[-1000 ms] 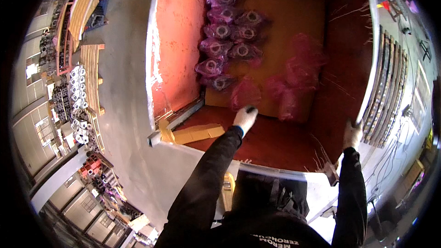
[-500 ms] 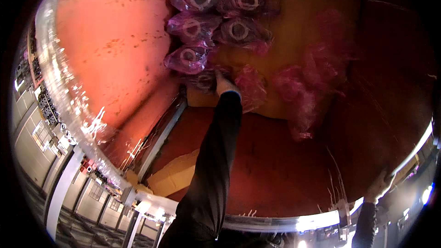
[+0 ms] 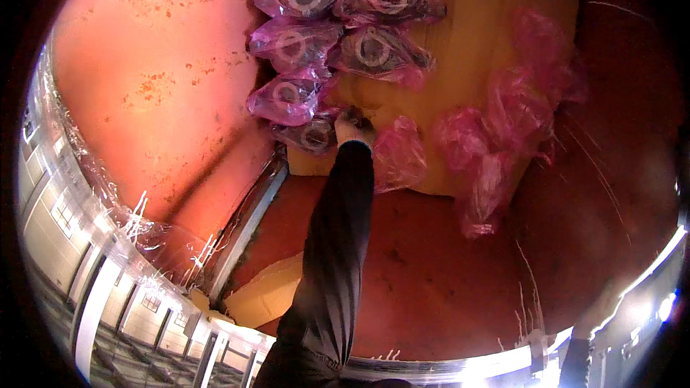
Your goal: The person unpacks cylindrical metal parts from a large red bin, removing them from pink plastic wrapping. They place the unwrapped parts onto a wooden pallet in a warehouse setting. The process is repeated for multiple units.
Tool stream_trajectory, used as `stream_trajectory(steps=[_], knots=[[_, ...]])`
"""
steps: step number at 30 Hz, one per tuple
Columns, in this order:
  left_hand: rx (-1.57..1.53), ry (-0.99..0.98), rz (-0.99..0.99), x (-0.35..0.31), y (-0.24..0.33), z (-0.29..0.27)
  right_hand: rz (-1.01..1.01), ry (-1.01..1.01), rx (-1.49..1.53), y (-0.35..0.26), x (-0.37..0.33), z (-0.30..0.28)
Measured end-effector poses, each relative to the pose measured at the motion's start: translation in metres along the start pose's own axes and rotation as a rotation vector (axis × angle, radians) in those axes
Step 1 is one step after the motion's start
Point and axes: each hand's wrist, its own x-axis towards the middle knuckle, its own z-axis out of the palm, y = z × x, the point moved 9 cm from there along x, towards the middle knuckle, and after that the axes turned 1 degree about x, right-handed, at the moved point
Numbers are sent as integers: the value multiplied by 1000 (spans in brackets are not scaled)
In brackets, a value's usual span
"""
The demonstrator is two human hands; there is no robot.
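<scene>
The left hand (image 3: 353, 125) is deep in the crate (image 3: 165, 86), down among the pink bags (image 3: 302, 43), resting at the lowest bag (image 3: 310, 135) where the row meets the cardboard (image 3: 496, 36). The fingers curl downward, but I cannot tell how far the grip has closed or whether it has hold of anything; the glove hides it. The right hand (image 3: 575, 334) is only a dim shape on the crate rim at the lower right, and its grip cannot be read either.

To my eye the risk is the film: thin, slick, crinkled plastic could tear or slide out of a pinch, and each bag holds a heavy-looking metal ring part that might drop back. The bags overlap like tiles, so dragging one could pull its neighbour askew. The loose bags (image 3: 496, 151) to the right look limp and empty. The crate walls are orange, speckled and rough-looking; torn wrap (image 3: 108, 215) hangs at the near edge
</scene>
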Motion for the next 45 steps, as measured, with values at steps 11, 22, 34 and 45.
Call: stream_trajectory(steps=[11, 22, 34, 45], knots=[[-147, 76, -94, -111, -9, 40, -8, 40, -146, 20, -4, -31], [-149, -37, -375, -271, -23, 46, 33, -87, 358, 44, 6, 17], [422, -476, -709, -642, -91, 73, -267, -340, 514, -210, -148, -64], [701, -847, -22, -775, -94, 71, 280, -1218, 1979, -166, -206, -52]])
